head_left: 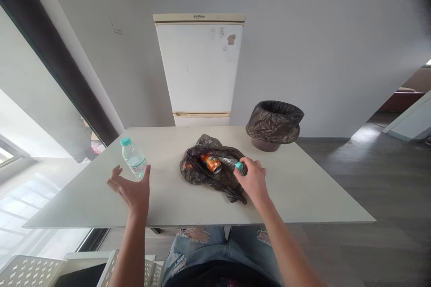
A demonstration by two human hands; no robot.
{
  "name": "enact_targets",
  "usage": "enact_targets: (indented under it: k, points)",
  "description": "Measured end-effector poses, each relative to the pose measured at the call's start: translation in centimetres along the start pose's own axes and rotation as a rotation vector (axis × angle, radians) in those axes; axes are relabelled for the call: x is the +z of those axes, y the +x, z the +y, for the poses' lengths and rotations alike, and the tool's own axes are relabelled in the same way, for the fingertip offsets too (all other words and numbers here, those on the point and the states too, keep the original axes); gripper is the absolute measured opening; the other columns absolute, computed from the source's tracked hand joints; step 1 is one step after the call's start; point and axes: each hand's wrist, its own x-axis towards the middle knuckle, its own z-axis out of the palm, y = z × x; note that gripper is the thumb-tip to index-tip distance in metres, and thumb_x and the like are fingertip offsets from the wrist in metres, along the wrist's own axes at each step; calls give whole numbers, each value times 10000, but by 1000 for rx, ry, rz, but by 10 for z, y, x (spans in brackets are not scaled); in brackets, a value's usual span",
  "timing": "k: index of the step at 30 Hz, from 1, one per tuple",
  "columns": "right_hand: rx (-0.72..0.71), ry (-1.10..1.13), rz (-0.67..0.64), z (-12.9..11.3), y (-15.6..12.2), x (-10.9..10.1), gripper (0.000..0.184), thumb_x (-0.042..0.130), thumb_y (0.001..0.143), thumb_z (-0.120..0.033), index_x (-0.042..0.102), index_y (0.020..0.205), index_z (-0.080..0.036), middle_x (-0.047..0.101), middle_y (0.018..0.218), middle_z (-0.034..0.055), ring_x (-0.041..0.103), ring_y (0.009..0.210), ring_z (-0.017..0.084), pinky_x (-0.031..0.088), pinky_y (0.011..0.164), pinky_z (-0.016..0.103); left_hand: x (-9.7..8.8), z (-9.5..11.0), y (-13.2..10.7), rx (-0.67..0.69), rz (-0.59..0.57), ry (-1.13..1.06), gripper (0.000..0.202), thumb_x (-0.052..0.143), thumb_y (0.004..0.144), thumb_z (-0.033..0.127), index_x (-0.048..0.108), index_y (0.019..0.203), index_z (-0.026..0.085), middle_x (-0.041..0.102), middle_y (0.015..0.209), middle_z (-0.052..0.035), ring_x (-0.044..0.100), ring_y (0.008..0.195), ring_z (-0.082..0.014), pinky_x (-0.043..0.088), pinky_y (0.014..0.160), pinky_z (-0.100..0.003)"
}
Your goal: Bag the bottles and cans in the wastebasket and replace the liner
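Observation:
A clear plastic bottle [134, 159] with a teal cap stands at the left of the white table. Just in front of it is my left hand [133, 190], fingers and thumb spread apart; whether it touches the bottle I cannot tell. At the middle of the table lies a crumpled black plastic bag [232, 188], its mouth open around an orange drink can [211, 163]. My right hand [252, 179] pinches the teal-capped end of a second plastic bottle [229, 160], whose clear body lies partly in the bag.
A small bin [266, 145] lined with a black bag [276, 125] stands at the table's back right. Behind the white table [303, 197] is a white fridge [200, 67] against the grey wall. A white perforated basket [30, 271] sits below the table's front left.

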Motion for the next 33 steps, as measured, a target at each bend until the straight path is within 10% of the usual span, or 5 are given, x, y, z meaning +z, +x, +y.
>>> enact_targets:
  k: [14, 18, 21, 27, 33]
  points:
    - [-245, 500, 664, -41, -33, -92, 182, 721, 905, -263, 691, 1076, -208, 617, 910, 57, 583, 794, 206, 517, 667, 362, -24, 87, -70, 382, -521, -331, 350, 687, 984, 367, 612, 1297, 230, 668, 1283, -129, 644, 1251, -287, 545, 1066, -471]
    - [-346, 676, 490, -76, -65, -110, 289, 707, 903, -212, 688, 1191, -227, 623, 981, 93, 605, 881, 253, 567, 760, 454, -55, 137, -95, 561, -943, -496, 1203, 933, 707, 548, 265, 1666, 266, 453, 1651, -206, 460, 1522, -405, 484, 1186, -583]
    - [-361, 795, 262, -93, -82, -109, 328, 684, 931, -199, 665, 1256, -229, 599, 1009, 107, 589, 883, 246, 574, 754, 445, -66, 154, -110, 549, -1108, -530, 979, 921, 731, 431, 418, 1566, 334, 649, 1463, -142, 665, 1302, -357, 594, 1045, -510]
    - [-387, 816, 85, -89, -83, -91, 399, 662, 949, -187, 594, 1337, -250, 534, 1057, 90, 576, 924, 224, 563, 778, 413, -55, 102, -68, 11, -485, -205, 704, 839, 753, 577, 600, 1312, 224, 724, 1001, -71, 720, 861, -282, 629, 770, -435]
    - [-312, 662, 4, -64, -89, -76, 104, 605, 986, -159, 649, 1044, -233, 533, 1029, 67, 587, 894, 190, 538, 769, 347, -62, 22, -12, -173, -105, 27, 770, 813, 728, 642, 664, 1341, 200, 639, 1132, -126, 582, 1287, -372, 599, 961, -519]
